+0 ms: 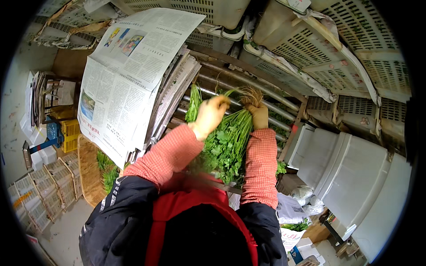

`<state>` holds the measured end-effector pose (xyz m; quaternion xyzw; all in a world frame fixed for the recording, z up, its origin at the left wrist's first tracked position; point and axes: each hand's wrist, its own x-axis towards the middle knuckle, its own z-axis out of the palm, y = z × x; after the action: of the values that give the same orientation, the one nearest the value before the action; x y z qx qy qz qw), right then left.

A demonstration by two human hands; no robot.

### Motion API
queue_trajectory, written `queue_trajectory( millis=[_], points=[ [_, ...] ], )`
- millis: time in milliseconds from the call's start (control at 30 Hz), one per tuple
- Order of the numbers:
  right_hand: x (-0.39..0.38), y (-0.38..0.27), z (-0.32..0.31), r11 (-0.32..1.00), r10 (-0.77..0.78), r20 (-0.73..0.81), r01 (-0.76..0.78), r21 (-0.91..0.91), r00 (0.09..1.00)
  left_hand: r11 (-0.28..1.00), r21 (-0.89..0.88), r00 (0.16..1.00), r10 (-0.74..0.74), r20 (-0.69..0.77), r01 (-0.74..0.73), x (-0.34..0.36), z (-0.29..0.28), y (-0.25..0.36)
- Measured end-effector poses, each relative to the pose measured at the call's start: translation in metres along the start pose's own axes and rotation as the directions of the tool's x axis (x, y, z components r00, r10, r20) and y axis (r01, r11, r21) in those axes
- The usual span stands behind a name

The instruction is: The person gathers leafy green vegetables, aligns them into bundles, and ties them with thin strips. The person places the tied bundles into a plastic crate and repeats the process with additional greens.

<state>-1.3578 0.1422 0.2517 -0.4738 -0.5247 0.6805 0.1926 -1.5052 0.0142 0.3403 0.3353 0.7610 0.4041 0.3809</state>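
Note:
My right hand (256, 116) grips a large bunch of leafy green herbs (222, 150) just below its tangled brown roots (251, 94), leaves toward me. My left hand (211, 113), a little blurred, has its fingers curled at a pale green stalk (230, 92) beside the roots and seems to pinch it. Another slim bunch of green stems (193, 103) lies left of that hand on a rack of metal bars (277, 111). A thick stack of newspapers (124, 80) stands at the left of the rack, its top sheet partly overhanging.
Slotted plastic crates (297, 44) line the back and upper right. White foam boxes (341, 177) stand at right. At left are a wooden tray (88, 177) holding greens, a yellow crate (69, 135) and light-coloured crates (44, 190). More newspaper and greens (293, 226) sit at lower right.

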Motion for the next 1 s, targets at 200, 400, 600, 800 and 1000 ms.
queue_trajectory(
  millis=[200, 400, 600, 800, 1000],
  points=[
    [-0.006, 0.004, 0.003, 0.996, -0.049, -0.044, 0.052, 0.078, 0.998, 0.892, -0.401, 0.978, 0.199, -0.067, -0.209, 0.06, -0.046, 0.076],
    [-0.012, -0.002, 0.003, 0.997, 0.006, -0.02, -0.005, 0.076, 1.0, 0.754, 0.654, 0.996, -0.085, 0.011, 0.058, 0.016, -0.02, -0.02],
    [-0.022, -0.026, 0.011, 0.999, 0.036, 0.072, -0.035, -0.014, 0.997, 0.791, 0.611, 1.0, -0.005, -0.007, 0.009, 0.013, 0.019, -0.054],
    [-0.036, -0.053, 0.014, 1.0, 0.023, 0.142, -0.022, -0.009, 0.99, 0.984, 0.172, 0.995, -0.028, -0.094, 0.044, 0.011, 0.023, -0.032],
    [-0.041, -0.055, 0.016, 0.996, 0.027, 0.128, -0.037, 0.078, 0.991, 0.839, 0.5, 0.913, 0.355, -0.203, -0.215, 0.003, 0.034, -0.034]
  ],
)
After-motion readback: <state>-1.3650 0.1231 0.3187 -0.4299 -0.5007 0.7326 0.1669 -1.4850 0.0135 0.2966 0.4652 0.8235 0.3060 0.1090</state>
